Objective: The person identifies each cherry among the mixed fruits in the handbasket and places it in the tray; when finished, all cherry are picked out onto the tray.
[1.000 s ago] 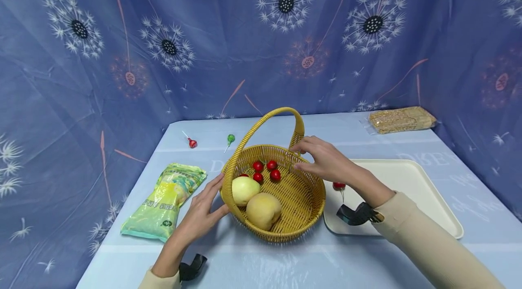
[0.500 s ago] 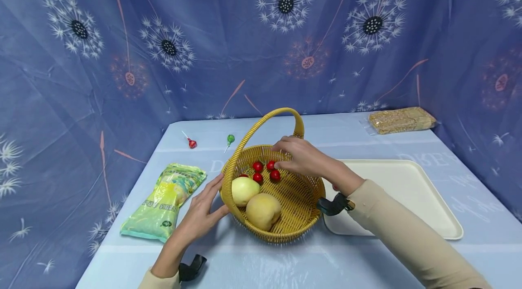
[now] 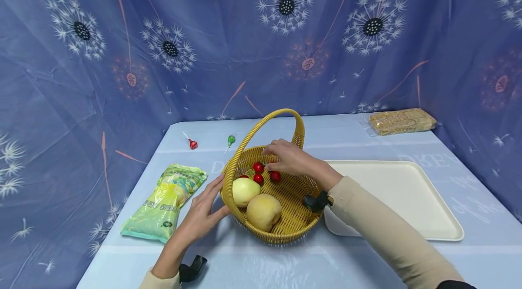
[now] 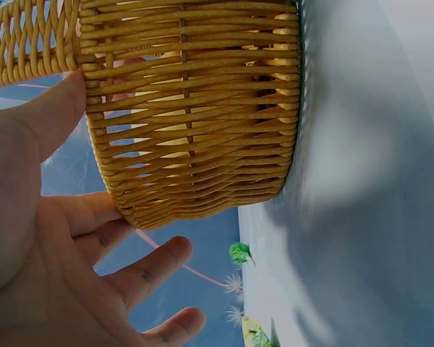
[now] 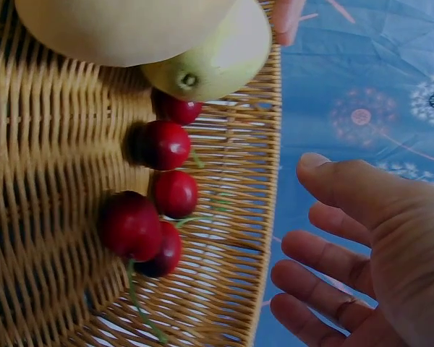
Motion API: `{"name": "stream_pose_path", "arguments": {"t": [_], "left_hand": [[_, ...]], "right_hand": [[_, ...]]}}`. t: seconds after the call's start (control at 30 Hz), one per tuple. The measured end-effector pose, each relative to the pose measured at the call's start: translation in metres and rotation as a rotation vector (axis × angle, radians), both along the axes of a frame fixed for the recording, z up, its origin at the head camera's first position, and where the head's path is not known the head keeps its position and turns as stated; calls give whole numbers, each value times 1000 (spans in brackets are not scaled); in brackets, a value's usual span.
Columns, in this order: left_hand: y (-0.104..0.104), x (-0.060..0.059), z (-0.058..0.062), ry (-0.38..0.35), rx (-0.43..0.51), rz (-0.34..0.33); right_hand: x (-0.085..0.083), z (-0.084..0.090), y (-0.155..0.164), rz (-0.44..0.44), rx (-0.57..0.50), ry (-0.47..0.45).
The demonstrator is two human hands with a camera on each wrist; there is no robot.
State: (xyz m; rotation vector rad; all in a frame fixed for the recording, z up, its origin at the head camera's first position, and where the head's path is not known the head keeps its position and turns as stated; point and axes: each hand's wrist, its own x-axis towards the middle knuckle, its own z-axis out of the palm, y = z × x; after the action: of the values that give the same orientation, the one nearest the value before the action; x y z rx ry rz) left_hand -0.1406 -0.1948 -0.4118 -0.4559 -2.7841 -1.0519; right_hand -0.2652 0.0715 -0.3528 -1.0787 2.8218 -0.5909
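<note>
A yellow wicker basket (image 3: pixel 302 221) with a tall handle stands on the table. Inside are a pale green-yellow fruit (image 3: pixel 244 191), a peach-like yellow fruit (image 3: pixel 263 212) and several red cherries (image 5: pixel 166 146) with green stems. My left hand (image 3: pixel 205 213) touches the basket's left side, fingers spread; in the left wrist view its thumb and forefinger meet the rim near the handle's base. Over the cherries hovers my right hand (image 3: pixel 291 158), fingers loosely bent with nothing between them. In the head view it partly covers the cherries at the back.
To the right lies a cream tray (image 3: pixel 399 203), partly under the right sleeve. A green snack bag (image 3: pixel 165 203) is on the left. Behind are a red lollipop (image 3: pixel 192 144), a green lollipop (image 3: pixel 231 140) and a wrapped grainy block (image 3: pixel 401 121). A patterned blue curtain (image 3: pixel 228 53) encloses the table.
My right hand has moved left from the basket's right rim to above the cherries. Its sleeve now covers the cherry seen on the tray earlier. The left hand and basket have stayed put.
</note>
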Motion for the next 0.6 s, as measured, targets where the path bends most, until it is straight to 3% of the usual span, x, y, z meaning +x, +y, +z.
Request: {"name": "stream_pose_path", "arguments": {"t": [0.6], "left_hand": [[0, -1, -2, 31, -17, -1]], "right_hand": [[-10, -34, -6, 52, 107, 0]]}}
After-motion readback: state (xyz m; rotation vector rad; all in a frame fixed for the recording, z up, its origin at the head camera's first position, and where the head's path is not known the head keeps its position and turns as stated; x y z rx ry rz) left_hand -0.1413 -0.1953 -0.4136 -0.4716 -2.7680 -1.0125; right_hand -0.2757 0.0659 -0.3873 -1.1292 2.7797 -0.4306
